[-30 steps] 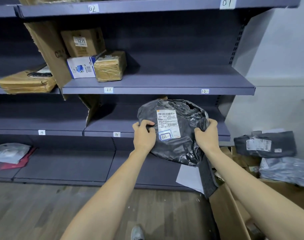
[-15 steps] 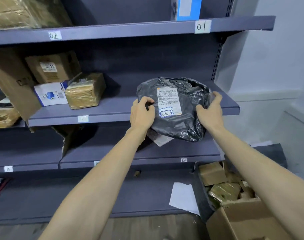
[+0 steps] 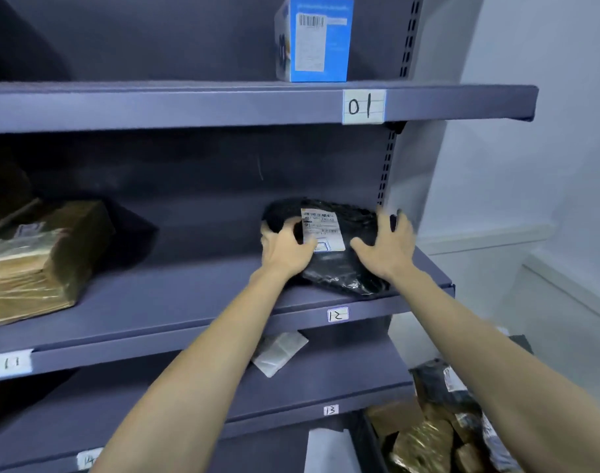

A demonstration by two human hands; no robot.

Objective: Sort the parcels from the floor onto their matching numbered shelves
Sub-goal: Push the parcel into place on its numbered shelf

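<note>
Brown parcel (image 3: 35, 261) cut off at left; parcel label (image 3: 322, 230) print blurred

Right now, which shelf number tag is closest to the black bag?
The tag marked 12, on the shelf edge right under the black bag. Tags 01, 11 and 13 sit farther away.

I have raised the black parcel (image 3: 339, 254) from in front of the lower shelves and set it down on the shelf (image 3: 189, 302) tagged 12, label facing up. One second ago both hands gripped its edges in mid-air. Now my left hand (image 3: 285, 254) rests against its left side, and my right hand (image 3: 387, 247) has loosened, fingers (image 3: 382, 216) spread over its right side.
</note>
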